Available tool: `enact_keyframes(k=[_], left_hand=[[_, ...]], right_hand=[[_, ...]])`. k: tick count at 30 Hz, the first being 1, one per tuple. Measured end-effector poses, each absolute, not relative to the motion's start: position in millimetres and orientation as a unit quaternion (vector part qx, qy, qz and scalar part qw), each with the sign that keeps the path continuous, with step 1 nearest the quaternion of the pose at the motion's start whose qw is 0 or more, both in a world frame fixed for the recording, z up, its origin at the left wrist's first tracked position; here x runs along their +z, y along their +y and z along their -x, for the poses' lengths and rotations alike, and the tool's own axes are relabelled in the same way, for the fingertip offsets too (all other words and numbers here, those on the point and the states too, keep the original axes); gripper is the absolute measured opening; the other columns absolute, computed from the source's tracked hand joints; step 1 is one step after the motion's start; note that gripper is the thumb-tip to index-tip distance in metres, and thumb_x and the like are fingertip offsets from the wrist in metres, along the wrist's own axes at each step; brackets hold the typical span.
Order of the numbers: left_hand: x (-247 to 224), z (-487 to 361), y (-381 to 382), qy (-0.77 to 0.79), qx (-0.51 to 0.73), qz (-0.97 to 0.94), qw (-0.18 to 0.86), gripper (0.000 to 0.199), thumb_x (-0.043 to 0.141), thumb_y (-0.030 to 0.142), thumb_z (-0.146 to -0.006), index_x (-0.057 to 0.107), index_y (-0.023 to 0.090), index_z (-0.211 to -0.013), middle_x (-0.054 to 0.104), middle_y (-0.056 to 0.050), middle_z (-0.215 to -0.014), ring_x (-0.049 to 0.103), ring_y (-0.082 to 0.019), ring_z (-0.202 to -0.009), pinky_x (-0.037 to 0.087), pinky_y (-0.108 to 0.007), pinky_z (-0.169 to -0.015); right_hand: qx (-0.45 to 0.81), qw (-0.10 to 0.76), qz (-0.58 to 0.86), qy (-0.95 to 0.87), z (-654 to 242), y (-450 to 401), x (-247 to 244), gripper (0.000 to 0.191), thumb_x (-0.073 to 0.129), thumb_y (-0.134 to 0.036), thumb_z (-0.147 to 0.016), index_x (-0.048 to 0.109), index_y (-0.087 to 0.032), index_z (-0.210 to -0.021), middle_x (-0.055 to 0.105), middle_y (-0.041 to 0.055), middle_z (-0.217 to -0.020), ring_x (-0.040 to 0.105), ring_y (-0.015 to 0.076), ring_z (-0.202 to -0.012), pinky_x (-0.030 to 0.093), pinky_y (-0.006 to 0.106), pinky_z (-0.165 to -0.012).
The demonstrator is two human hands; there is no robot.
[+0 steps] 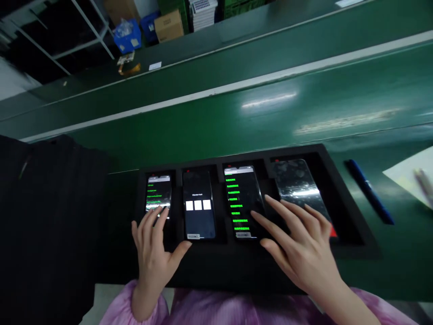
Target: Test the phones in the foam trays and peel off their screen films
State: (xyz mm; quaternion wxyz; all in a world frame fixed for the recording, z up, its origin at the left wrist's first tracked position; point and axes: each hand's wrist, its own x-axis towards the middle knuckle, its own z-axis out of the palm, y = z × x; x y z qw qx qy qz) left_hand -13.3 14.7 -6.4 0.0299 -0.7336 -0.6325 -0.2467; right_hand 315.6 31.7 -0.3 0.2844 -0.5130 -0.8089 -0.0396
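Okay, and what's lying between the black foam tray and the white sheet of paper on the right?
A slim blue pen lies between the tray and the paper, on the green tabletop, in the head view.

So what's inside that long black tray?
Four phones, three lit, one dark and shiny. The left hand and right hand cover some parts, so those can't be seen.

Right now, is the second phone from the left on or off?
On. That phone is lit, showing three white squares below a line of text.
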Motion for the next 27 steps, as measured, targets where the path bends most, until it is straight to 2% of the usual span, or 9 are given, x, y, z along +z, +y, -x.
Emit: enact_keyframes(k=[5, 11, 17, 22, 24, 27], left_hand=[[-10.6, 57.8, -4.5, -0.673, -0.253, 0.693, 0.052, 0.061, 0.06, 0.056, -0.103, 0.051, 0.025, -0.155, 0.064, -0.015, -0.143, 0.057, -0.035, -0.141, 0.026, -0.065, -0.13], [-14.7, 80.4, -19.3, -0.679, -0.253, 0.689, 0.01, 0.059, 0.061, 0.053, -0.104, 0.05, 0.026, -0.155, 0.063, -0.014, -0.146, 0.057, -0.031, -0.14, 0.046, -0.054, -0.118], [-15.9, 83.6, -23.5, -0.688, -0.245, 0.683, 0.0, 0.058, 0.061, 0.052, -0.104, 0.051, 0.027, -0.155, 0.06, -0.014, -0.15, 0.057, -0.03, -0.14, 0.049, -0.052, -0.116], [-14.7, 85.7, -21.7, -0.693, -0.23, 0.683, -0.004, 0.056, 0.059, 0.054, -0.105, 0.053, 0.026, -0.153, 0.06, -0.014, -0.15, 0.056, -0.031, -0.141, 0.049, -0.053, -0.117], [-14.4, 85.3, -19.7, -0.694, -0.222, 0.685, 0.0, 0.056, 0.059, 0.055, -0.104, 0.054, 0.026, -0.153, 0.059, -0.014, -0.152, 0.055, -0.032, -0.142, 0.048, -0.053, -0.117], [-13.8, 82.5, -14.7, -0.688, -0.215, 0.693, 0.014, 0.054, 0.057, 0.055, -0.105, 0.057, 0.026, -0.151, 0.059, -0.014, -0.152, 0.055, -0.032, -0.143, 0.048, -0.054, -0.117]], right_hand=[[-0.03, 0.32, 0.468, -0.823, -304.2, 35.7, 0.3, 0.024, 0.052, -0.027, -0.111, 0.07, -0.018, -0.125, 0.066, 0.0185, -0.138, 0.061, 0.0344, -0.123, 0.041, 0.054, -0.106], [0.019, 0.321, 0.442, -0.837, -257.3, 45.0, 2.7, 0.028, 0.051, -0.036, -0.113, 0.073, -0.022, -0.124, 0.069, 0.0134, -0.141, 0.062, 0.0313, -0.124, 0.04, 0.052, -0.106], [0.046, 0.319, 0.437, -0.84, -227.0, 47.4, 2.8, 0.036, 0.047, -0.043, -0.114, 0.075, -0.023, -0.126, 0.069, 0.0109, -0.144, 0.061, 0.0304, -0.127, 0.039, 0.053, -0.11], [0.04, 0.313, 0.462, -0.829, -221.8, 46.3, -1.6, 0.042, 0.045, -0.049, -0.113, 0.075, -0.023, -0.127, 0.066, 0.0123, -0.148, 0.061, 0.0351, -0.128, 0.034, 0.058, -0.114], [0.03, 0.326, 0.456, -0.827, -223.8, 46.2, -1.6, 0.038, 0.047, -0.046, -0.113, 0.074, -0.022, -0.127, 0.067, 0.0131, -0.146, 0.061, 0.0357, -0.126, 0.033, 0.059, -0.114], [0.009, 0.358, 0.422, -0.833, -230.4, 46.8, -1.0, 0.029, 0.054, -0.034, -0.111, 0.072, -0.02, -0.129, 0.069, 0.0158, -0.14, 0.063, 0.034, -0.12, 0.037, 0.055, -0.109]])
